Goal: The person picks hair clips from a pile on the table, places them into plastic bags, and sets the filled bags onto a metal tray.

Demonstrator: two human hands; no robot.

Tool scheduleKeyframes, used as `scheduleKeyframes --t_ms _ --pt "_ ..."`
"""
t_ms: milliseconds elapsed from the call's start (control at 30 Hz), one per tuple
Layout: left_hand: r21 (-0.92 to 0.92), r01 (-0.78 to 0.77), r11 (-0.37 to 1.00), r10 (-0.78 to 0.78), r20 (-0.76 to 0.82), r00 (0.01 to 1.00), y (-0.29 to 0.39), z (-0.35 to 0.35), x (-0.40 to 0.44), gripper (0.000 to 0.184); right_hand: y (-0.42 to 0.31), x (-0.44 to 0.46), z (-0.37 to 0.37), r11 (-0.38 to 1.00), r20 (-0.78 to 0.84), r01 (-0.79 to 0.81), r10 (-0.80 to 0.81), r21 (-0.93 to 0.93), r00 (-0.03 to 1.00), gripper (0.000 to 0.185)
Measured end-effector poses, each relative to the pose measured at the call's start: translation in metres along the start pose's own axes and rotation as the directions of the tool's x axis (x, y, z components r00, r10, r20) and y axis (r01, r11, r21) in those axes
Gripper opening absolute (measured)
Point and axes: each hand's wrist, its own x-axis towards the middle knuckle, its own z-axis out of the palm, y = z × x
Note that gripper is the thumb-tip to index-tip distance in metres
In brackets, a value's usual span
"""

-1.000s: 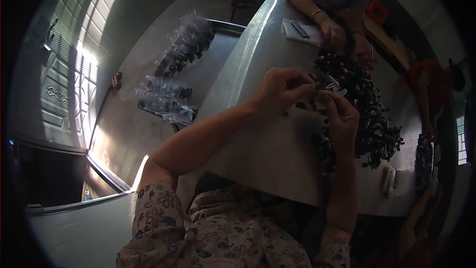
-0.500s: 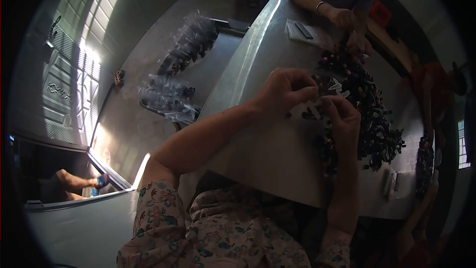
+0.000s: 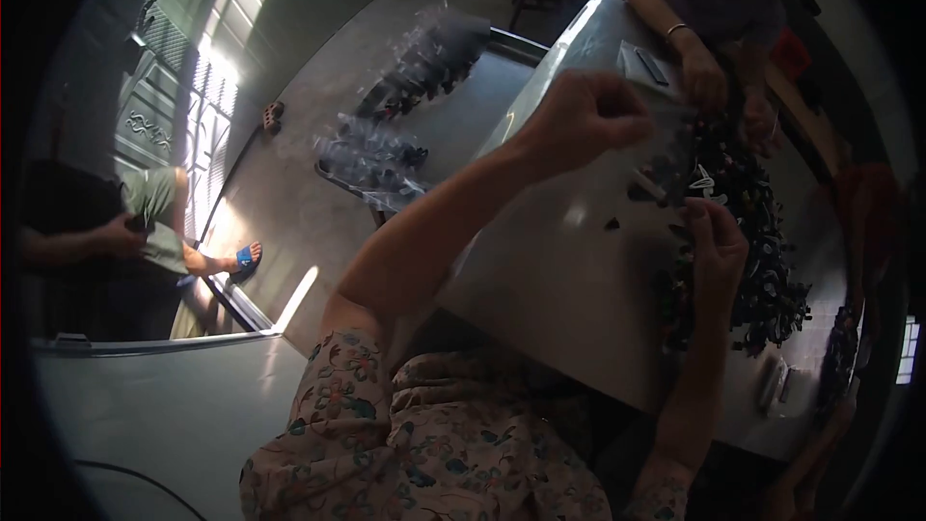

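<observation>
My left hand (image 3: 598,118) is raised over the table, thumb and fingers pinched together and slightly blurred; what it holds, if anything, is hidden. Lower and to the right, my right hand (image 3: 719,243) is closed in a pinch. At its fingertips is a hazy see-through patch that looks like a small clear plastic bag (image 3: 666,169), with dark shapes showing in or behind it. Beside and beyond my right hand spreads a heap of small dark clip-like pieces (image 3: 762,260), a few pale ones among them. One small dark piece (image 3: 612,224) lies apart on the table.
Across the grey table (image 3: 550,289), a co-worker's hands (image 3: 709,82) are over the heap's far end, near a flat dark bar on plastic (image 3: 648,66). Left of the table, a tray (image 3: 473,106) holds many clear-wrapped pieces. A person's sandalled foot (image 3: 248,259) shows at the doorway.
My hands have moved apart, the left one upward. The view has shifted, so the table sits further right. More of the person at the doorway shows. The co-worker's hands have separated.
</observation>
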Motion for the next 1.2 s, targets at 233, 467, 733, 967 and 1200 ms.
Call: scheduleKeyframes --t_ms 233,467,733,967,1200 --pt "0.136 -0.072 0.988 0.115 -0.347 0.931 0.019 -0.113 -0.026 0.016 0.002 0.0 -0.003 0.993 -0.041 0.003 -0.008 -0.119 0.999 0.019" --pt "0.275 0.169 0.947 0.012 -0.553 0.833 -0.058 -0.208 -0.069 0.014 0.002 -0.005 0.007 0.988 0.006 0.007 -0.006 -0.157 1.0 0.019" --pt "0.398 0.404 0.824 -0.016 -0.697 0.717 -0.156 -0.277 -0.071 0.011 0.006 -0.006 0.007 0.972 0.022 -0.038 0.044 -0.232 0.999 0.018" --pt "0.328 0.521 0.788 -0.047 -0.812 0.582 -0.215 -0.312 -0.074 0.016 0.007 -0.009 0.008 0.958 0.045 0.011 0.002 -0.288 0.999 0.015" --pt "0.294 0.528 0.797 -0.046 -0.842 0.538 -0.234 -0.341 -0.069 0.016 0.004 -0.007 0.011 0.937 0.032 0.035 -0.025 -0.347 0.999 0.013"
